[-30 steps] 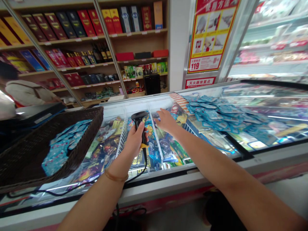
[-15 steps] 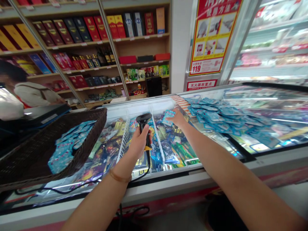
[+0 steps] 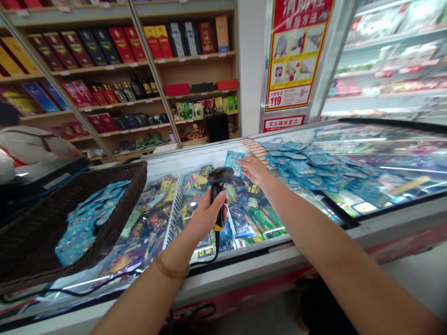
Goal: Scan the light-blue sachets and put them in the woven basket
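Note:
My left hand (image 3: 208, 210) is wrapped round the handle of a black barcode scanner (image 3: 220, 175), held upright over the freezer's glass top. A cable runs down from its base. Just beyond the scanner head, my right hand (image 3: 254, 169) pinches a flat light-blue packet (image 3: 233, 161) by its right edge, its printed face toward me. To the right, a heap of similar blue packets (image 3: 300, 164) lies on the glass. More blue packets (image 3: 78, 230) rest in a dark brown wicker basket (image 3: 137, 190) on the left.
Under the glass of the chest freezer (image 3: 244, 266) lie colourful bags, split by white wire dividers (image 3: 173, 209). A black cable (image 3: 84, 292) trails along the front edge. At the far left stands another person (image 3: 31, 139). Shelves of boxes (image 3: 195, 56) line the back wall.
The blue packet in my right hand has moved left and turned more upright, close to the scanner head. My left hand has shifted the scanner slightly right. The view has turned a little.

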Motion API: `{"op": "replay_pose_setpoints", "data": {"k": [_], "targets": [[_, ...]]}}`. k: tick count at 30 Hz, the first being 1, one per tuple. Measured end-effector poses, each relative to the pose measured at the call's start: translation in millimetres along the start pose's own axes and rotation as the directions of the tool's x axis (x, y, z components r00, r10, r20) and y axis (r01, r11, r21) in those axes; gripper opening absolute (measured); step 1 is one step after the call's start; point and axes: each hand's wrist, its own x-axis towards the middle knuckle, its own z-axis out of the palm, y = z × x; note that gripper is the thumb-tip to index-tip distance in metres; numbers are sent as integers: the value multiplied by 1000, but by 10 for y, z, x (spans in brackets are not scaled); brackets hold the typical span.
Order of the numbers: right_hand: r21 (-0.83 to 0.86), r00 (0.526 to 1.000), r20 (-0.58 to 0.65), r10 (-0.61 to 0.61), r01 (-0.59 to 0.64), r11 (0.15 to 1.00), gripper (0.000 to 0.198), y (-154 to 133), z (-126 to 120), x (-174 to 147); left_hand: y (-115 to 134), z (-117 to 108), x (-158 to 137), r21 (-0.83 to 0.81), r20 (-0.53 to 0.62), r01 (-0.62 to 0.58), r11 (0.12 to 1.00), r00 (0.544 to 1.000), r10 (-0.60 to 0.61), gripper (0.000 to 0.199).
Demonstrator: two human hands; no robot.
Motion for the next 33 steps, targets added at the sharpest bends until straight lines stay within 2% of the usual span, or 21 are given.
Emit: {"op": "replay_pose_setpoints", "data": {"k": [6,12,20,24,29,33], "targets": [[101,1000,20,-21,19,995,12,-6,61,3,-73,0,18,85,112,-21,996,994,11,51],[143,998,28,-48,43,989,7,-23,85,6,-136,-18,49,132,136,-63,989,990,45,47],[35,998,-33,-47,48,998,7,-83,129,-47,-132,-27,45,145,146,-81,986,987,60,46],[12,999,-15,-48,48,999,9,-79,130,-44,-169,-32,61,135,144,-80,988,988,60,45],[2,998,-41,-51,51,999,12,9,120,-41,-126,-1,61,75,54,-48,996,998,44,47],[-14,992,-126,16,-18,1000,10,151,276,-83,107,-94,30,-80,-179,-43,996,983,28,47]]}}
